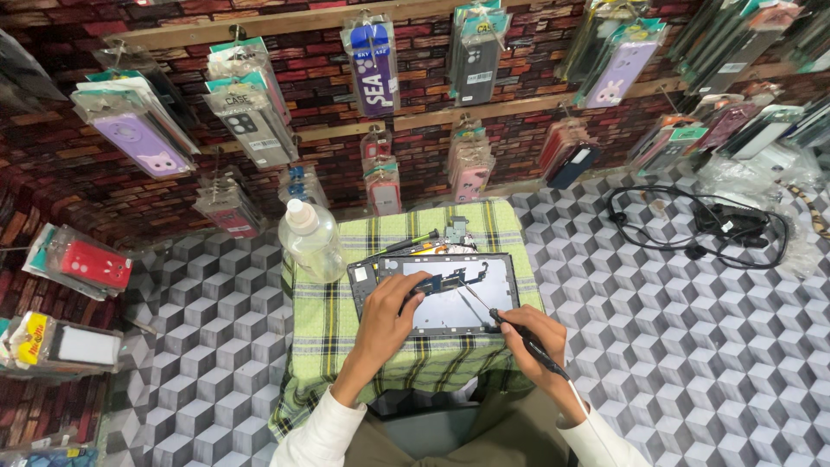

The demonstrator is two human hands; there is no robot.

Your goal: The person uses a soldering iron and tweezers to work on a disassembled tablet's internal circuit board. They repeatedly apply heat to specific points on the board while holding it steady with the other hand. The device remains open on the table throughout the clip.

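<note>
Hands work over an opened tablet (441, 292) lying at the middle of the green plaid cloth (328, 337), near its far edge. Left hand (386, 318) presses curled fingertips on the circuit board (437, 283); what lies under them is hidden. Right hand (534, 337) pinches a thin black tool (506, 324), tip on the tablet. A clear plastic bottle (311, 240) stands at the cloth's far left corner. Small parts beyond the tablet are unclear.
</note>
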